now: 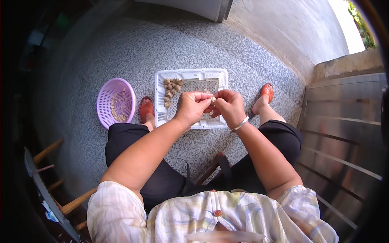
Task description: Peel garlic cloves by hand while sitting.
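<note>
My left hand (193, 107) and my right hand (230, 106) meet over a white plastic crate (191, 73) with latticed walls. Between their fingertips they hold a small pale bulb (213, 100), which looks like garlic; the fingers hide part of it. A silver bangle (240, 124) circles my right wrist. Several small brown bulbs (173, 86) are heaped along the left side of the crate. Some pale scraps (207, 90) lie on its latticed bottom beyond my fingers. To the left, a purple plastic colander (101, 104) holds many small pale pieces (115, 112).
The crate and colander rest on a speckled grey floor (136, 48). My feet in orange-red sandals (147, 107) flank the crate. A wooden-legged table (48, 150) is at lower left. A barred metal door (343, 121) stands right, below a plastered wall (282, 30).
</note>
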Tool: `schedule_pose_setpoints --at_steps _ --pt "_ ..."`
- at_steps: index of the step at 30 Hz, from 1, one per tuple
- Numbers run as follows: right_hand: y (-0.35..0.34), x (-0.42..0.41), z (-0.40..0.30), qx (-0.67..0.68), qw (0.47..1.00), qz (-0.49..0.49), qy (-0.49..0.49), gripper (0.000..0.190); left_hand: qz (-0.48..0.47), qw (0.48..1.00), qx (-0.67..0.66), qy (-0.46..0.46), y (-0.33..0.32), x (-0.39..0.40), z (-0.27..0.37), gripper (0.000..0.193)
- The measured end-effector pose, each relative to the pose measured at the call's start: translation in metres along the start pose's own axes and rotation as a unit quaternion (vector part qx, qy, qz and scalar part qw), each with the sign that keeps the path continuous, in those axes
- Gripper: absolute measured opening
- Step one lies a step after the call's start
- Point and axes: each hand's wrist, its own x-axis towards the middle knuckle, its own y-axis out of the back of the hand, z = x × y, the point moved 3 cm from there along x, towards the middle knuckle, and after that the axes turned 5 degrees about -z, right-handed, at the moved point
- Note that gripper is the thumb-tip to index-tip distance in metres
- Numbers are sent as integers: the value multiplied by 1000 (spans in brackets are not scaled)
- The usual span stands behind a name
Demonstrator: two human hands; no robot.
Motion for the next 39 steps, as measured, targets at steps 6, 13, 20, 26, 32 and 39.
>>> schedule_pose_setpoints --at_steps 6,13,20,26,32,39 --pt "-12 -1 -4 -22 999 -30 -17 15 17 997 -80 -2 11 -14 -2 17" --pt "-23 -2 -21 172 976 -128 -21 17 -50 976 -213 18 38 -19 16 18" --pt "-30 -13 -28 173 975 -128 -50 15 -41 976 -212 23 40 -29 23 16" --pt "-21 -11 -43 182 967 -168 -50 14 -92 964 -249 16 39 -28 33 10" --pt "-5 -8 -37 217 962 -151 -63 12 -148 945 -285 61 23 -8 20 10" --pt "-10 -10 -18 133 974 -154 -102 9 -132 965 -209 87 21 -20 9 8"
